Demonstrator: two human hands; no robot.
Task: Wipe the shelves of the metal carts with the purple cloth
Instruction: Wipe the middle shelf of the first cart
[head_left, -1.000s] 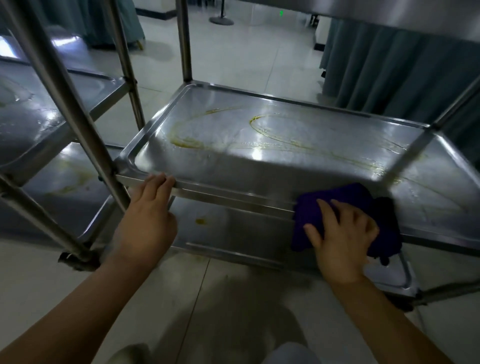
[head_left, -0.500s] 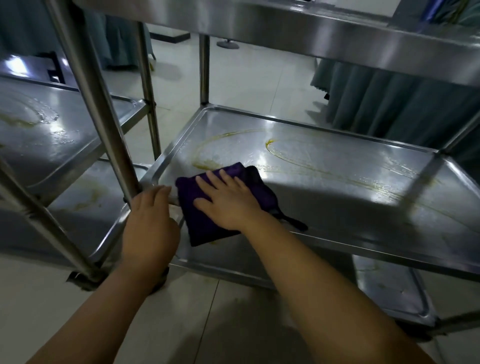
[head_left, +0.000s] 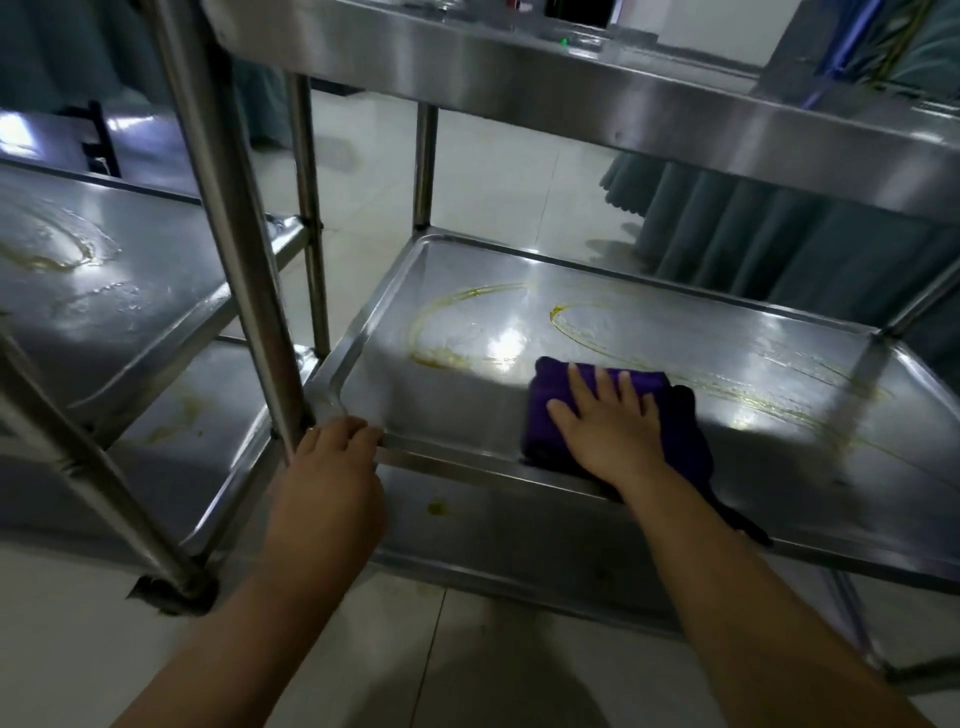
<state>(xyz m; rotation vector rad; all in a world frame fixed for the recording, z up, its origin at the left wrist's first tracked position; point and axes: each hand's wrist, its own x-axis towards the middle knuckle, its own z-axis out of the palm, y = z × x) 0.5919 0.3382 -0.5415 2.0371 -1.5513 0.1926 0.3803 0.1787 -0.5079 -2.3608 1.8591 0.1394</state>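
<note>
The right hand (head_left: 610, 431) presses flat, fingers straight and spread, on the folded purple cloth (head_left: 613, 410), which lies on the middle shelf (head_left: 753, 415) near its front edge. The left hand (head_left: 332, 467) curls its fingers over the shelf's front left corner rim (beside the upright post (head_left: 234, 234)). Yellowish streaks (head_left: 441, 332) mark the shelf behind the cloth.

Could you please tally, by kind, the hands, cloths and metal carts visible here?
Bare hands: 2, left hand and right hand
Folded purple cloths: 1
Stainless steel shelf carts: 2, near cart and left cart
Total: 5
</note>
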